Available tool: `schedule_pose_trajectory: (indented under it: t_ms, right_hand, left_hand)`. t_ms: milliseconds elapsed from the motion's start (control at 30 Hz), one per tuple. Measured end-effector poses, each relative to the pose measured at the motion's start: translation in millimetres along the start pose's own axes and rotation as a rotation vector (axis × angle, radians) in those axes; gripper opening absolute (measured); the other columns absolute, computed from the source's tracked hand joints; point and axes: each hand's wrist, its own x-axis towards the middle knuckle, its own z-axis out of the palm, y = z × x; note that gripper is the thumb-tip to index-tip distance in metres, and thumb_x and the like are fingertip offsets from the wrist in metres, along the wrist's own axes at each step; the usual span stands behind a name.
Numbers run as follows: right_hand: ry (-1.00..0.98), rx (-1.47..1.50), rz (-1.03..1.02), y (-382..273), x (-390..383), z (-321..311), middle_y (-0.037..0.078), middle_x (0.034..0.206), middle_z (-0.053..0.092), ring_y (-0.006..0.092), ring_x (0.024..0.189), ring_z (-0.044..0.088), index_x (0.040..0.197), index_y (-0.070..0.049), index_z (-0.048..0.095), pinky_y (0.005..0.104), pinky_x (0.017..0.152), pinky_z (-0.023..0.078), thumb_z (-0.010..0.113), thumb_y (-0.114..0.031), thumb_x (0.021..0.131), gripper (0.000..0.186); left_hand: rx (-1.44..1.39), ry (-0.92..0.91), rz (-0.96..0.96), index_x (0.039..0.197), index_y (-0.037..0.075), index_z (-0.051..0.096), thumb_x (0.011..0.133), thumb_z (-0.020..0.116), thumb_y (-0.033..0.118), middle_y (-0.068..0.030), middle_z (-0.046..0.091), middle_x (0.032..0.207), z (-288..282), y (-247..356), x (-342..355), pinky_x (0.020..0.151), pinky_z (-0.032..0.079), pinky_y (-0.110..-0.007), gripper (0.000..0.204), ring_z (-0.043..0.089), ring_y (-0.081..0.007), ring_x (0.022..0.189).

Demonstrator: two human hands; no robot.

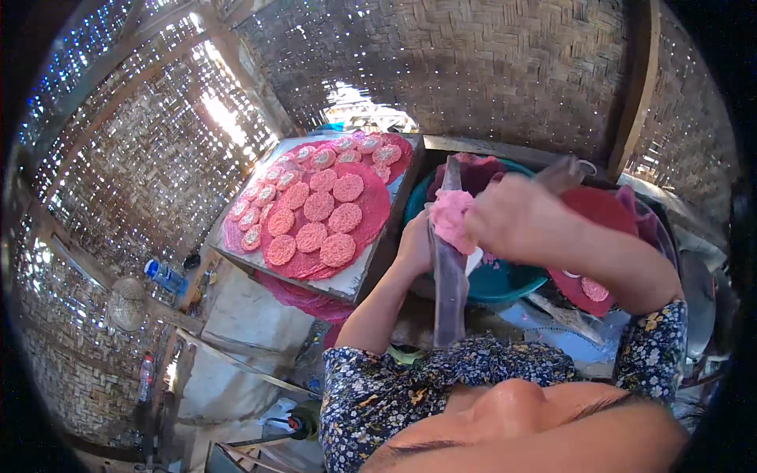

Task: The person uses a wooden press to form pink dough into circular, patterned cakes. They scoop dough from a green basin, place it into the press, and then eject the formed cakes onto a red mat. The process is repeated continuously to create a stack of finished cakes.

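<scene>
A lump of soft pink dough-like stuff [452,217] sits on a long dark wooden bar [450,299] that runs up from my lap. My left hand [415,244] is against the bar's left side, close below the lump; its fingers are mostly hidden. My right hand [505,214] is curled closed at the lump's right edge, smeared by motion, and what it may hold is hidden. Under both hands stands a teal basin [509,284]. A small white piece [474,260] shows beside the bar, its kind unclear.
On the left, a boxy stand [359,280] bears a pink round sheet [374,201] covered with several round pink patties [337,250]. A red disc [595,213] lies at the right. A blue-capped bottle [167,276] hangs near the woven wall [505,71].
</scene>
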Motion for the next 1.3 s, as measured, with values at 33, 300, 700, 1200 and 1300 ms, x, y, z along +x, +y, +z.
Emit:
schedule_pose_trajectory:
  t_ms: [33, 300, 700, 1200, 1300]
  right_hand:
    - [0.138, -0.098, -0.009, -4.7, -11.3, 4.8, 0.004, 0.075, 0.057, 0.0180, 0.070, 0.058, 0.084, -0.009, 0.056, 0.0322, 0.060, 0.043, 0.055, -0.018, 0.071, 0.016]
    - [0.293, 0.050, 0.201, 33.0, -57.8, 1.7, 0.002, 0.069, 0.051, 0.0202, 0.069, 0.055, 0.086, -0.012, 0.059, 0.0332, 0.061, 0.042, 0.063, -0.019, 0.064, 0.024]
    - [0.081, 0.139, 0.176, 24.5, -36.7, 34.4, 0.004, 0.068, 0.053, 0.0224, 0.067, 0.056, 0.075, -0.013, 0.055, 0.0370, 0.061, 0.043, 0.058, -0.023, 0.069, 0.012]
    - [0.333, 0.290, 0.570, 45.9, -71.2, 66.8, 0.006, 0.073, 0.058, 0.0264, 0.070, 0.058, 0.085, -0.011, 0.061, 0.0366, 0.060, 0.046, 0.071, -0.026, 0.064, 0.028]
    - [0.358, 0.443, 0.585, 33.6, -75.1, 88.2, 0.008, 0.069, 0.057, 0.0259, 0.064, 0.058, 0.085, -0.008, 0.062, 0.0344, 0.057, 0.045, 0.074, -0.021, 0.063, 0.029]
  left_hand:
    - [-0.235, -0.014, -0.002, 0.101, 0.008, 0.060, 0.070, 0.064, 0.027, -0.0166, 0.060, 0.099, 13.0, -0.9, 12.0, 0.080, 0.045, -0.037, 0.037, 0.057, -0.0339, 0.092]
    - [0.240, -0.124, -0.037, 0.101, 0.007, 0.059, 0.070, 0.063, 0.026, -0.0176, 0.061, 0.099, -24.6, -32.4, 7.0, 0.079, 0.045, -0.039, 0.037, 0.058, -0.0338, 0.092]
    - [0.461, -0.084, 0.040, 0.098, 0.011, 0.063, 0.067, 0.065, 0.033, -0.0151, 0.058, 0.102, 3.0, 9.6, 8.5, 0.082, 0.044, -0.039, 0.039, 0.055, -0.0326, 0.095]
    - [0.019, -0.208, 0.107, 0.096, 0.006, 0.062, 0.065, 0.068, 0.027, -0.0143, 0.064, 0.087, -13.3, -55.5, 33.4, 0.073, 0.047, -0.036, 0.037, 0.062, -0.0269, 0.083]
    - [-0.015, -0.150, 0.140, 0.096, 0.006, 0.062, 0.065, 0.068, 0.026, -0.0141, 0.064, 0.088, -9.6, -61.5, 37.6, 0.073, 0.047, -0.036, 0.038, 0.062, -0.0263, 0.084]
